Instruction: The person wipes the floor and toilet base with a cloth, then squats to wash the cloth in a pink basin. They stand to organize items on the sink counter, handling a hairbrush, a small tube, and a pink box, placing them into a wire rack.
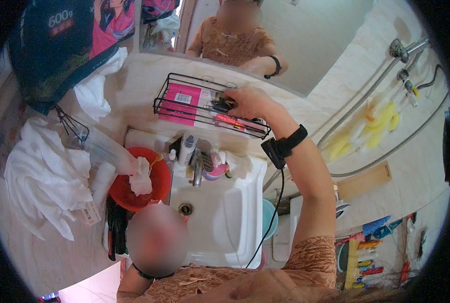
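Note:
My right hand (252, 102) reaches into a black wire rack (212, 122) on the wall below the mirror. Its fingers are closed around a small dark object (224, 104) whose kind I cannot make out. In the rack, a pink packet (182, 103) with a white label lies left of the hand, and a red-and-pink tube-like item (230, 120) is just below it. My left hand (156, 241) is low, over the left front of the white sink (212, 217). A blur covers its fingers and anything in them.
A red bowl (116, 189) with crumpled tissue stands left of the faucet (197, 171). Bottles (186, 149) line the sink's back edge. White towels (43, 171) hang at left. A black cable (281, 197) trails from my right wrist; a shower hose (359, 111) hangs at right.

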A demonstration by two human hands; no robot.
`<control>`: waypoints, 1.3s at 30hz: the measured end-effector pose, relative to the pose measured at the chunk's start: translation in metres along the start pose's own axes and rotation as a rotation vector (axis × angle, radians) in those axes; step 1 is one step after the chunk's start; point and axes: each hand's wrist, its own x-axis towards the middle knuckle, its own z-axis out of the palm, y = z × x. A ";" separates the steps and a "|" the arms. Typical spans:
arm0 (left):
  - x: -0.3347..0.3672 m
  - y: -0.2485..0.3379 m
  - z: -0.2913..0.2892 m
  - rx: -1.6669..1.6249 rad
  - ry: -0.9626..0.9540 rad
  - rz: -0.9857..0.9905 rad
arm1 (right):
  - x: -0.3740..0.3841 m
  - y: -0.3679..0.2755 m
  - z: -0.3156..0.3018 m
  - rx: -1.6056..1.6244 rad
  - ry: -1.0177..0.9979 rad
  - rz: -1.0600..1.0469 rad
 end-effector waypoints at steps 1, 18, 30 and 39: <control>0.000 0.000 0.000 -0.051 -0.016 -0.008 | 0.000 -0.001 -0.001 0.019 0.001 -0.005; -0.024 -0.027 -0.027 -0.711 -0.221 -0.060 | 0.004 0.017 0.002 0.179 0.193 -0.180; -0.090 -0.035 -0.065 -1.000 0.197 -0.312 | -0.031 0.037 -0.012 0.612 0.540 -0.002; -0.123 -0.045 -0.085 -0.923 0.003 -0.291 | -0.054 0.022 -0.029 0.405 0.714 -0.058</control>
